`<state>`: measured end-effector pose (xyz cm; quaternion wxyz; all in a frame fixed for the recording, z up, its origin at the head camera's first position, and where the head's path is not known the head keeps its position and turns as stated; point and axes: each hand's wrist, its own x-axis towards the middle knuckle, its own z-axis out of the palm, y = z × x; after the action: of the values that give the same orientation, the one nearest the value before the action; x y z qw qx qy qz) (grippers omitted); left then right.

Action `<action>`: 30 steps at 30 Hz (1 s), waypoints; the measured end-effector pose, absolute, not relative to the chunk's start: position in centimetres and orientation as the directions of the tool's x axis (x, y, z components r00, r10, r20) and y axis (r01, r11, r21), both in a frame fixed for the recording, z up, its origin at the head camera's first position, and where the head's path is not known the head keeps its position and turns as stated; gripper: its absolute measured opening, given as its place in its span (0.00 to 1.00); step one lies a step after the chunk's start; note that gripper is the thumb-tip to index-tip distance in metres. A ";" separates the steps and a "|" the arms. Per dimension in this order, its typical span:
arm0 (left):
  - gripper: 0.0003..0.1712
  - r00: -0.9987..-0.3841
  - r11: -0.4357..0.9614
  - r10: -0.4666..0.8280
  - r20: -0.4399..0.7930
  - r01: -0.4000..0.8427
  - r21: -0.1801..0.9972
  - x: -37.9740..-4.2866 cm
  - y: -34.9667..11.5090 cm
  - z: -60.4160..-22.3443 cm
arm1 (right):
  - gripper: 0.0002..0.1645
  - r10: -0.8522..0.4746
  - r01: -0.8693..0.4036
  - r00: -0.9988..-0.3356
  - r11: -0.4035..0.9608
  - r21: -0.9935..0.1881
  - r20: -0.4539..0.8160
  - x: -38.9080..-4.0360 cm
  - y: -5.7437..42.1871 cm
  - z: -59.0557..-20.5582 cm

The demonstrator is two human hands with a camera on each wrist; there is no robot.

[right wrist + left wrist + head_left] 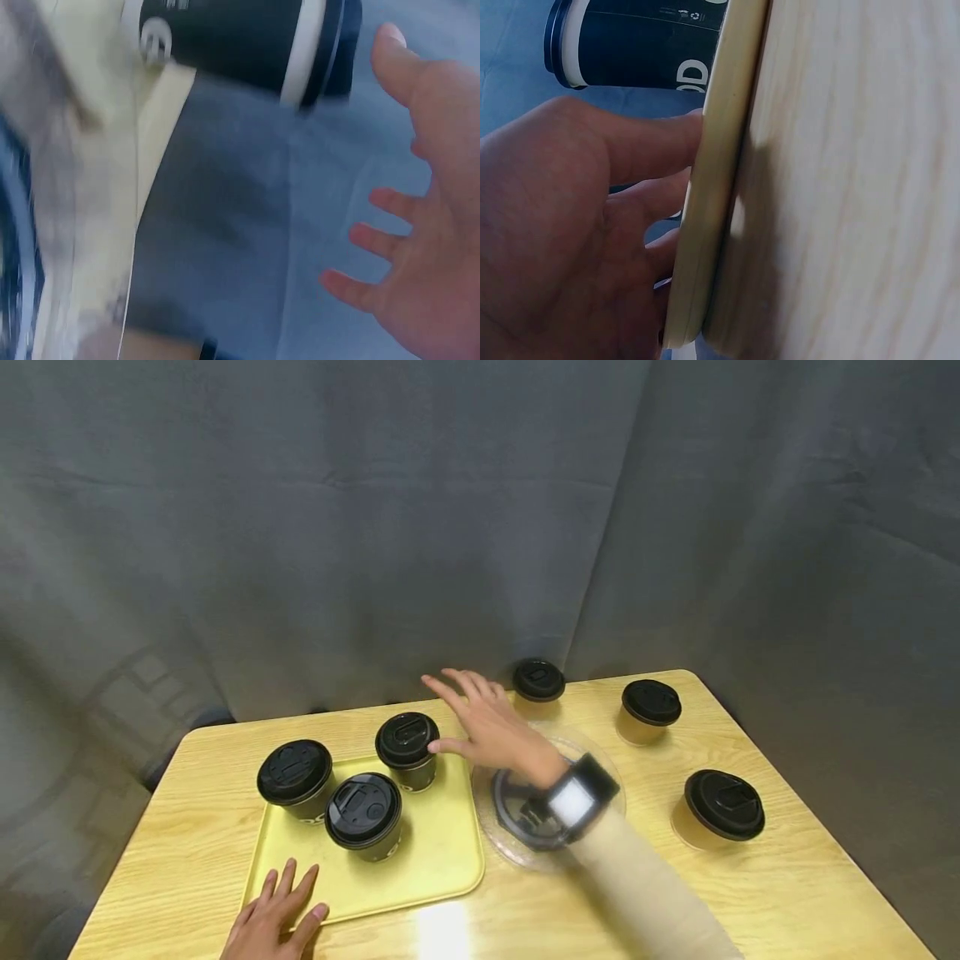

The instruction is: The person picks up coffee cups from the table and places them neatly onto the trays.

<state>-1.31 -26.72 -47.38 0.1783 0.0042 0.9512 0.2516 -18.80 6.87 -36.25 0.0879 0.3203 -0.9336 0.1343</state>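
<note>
Three dark paper cups with black lids stand upright on a yellow tray [431, 860]: a left cup [295, 772], a front cup [365, 810] and a back-right cup [407, 742]. My left hand [273, 918] rests at the tray's front left corner, its fingertips touching the tray, as the left wrist view also shows. Spread and empty, my right hand [491, 727] is raised just right of the back-right cup. In the right wrist view a gap shows between the thumb and that dark cup [232, 37].
Under my right forearm lies a round clear plastic dish [498, 839] with a dark round object, partly hidden. Three tan cups with black lids stand on the wooden table's right side: a back cup [538, 681], a middle cup [648, 710] and a front cup [717, 810]. A grey curtain hangs behind.
</note>
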 end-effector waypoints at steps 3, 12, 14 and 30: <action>0.42 -0.929 0.872 0.099 -0.358 -0.093 0.481 -1.6 -26.5 -47.5 | 0.54 -0.495 -0.553 -0.822 0.811 -0.192 0.281 -20.0 9.2 -36.4; 0.46 -0.902 0.866 0.082 -0.424 -0.146 0.478 -2.0 -27.3 -48.1 | 0.48 -0.236 -0.305 -0.935 0.915 -0.263 0.264 -22.9 13.5 -38.6; 0.47 -0.896 0.861 0.067 -0.438 -0.170 0.480 -1.9 -27.5 -48.3 | 0.47 -0.208 -0.273 -0.947 0.921 -0.278 0.243 -23.5 13.9 -39.2; 0.46 -0.904 0.857 0.088 -0.419 -0.146 0.494 -1.8 -27.5 -48.4 | 0.41 -0.287 -0.326 -0.945 0.861 -0.390 0.157 -24.8 16.2 -41.4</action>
<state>-1.84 -27.46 -48.35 0.2187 -0.0154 0.9385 0.2668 -24.83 16.25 -41.35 0.0469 0.1591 -0.9634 0.2104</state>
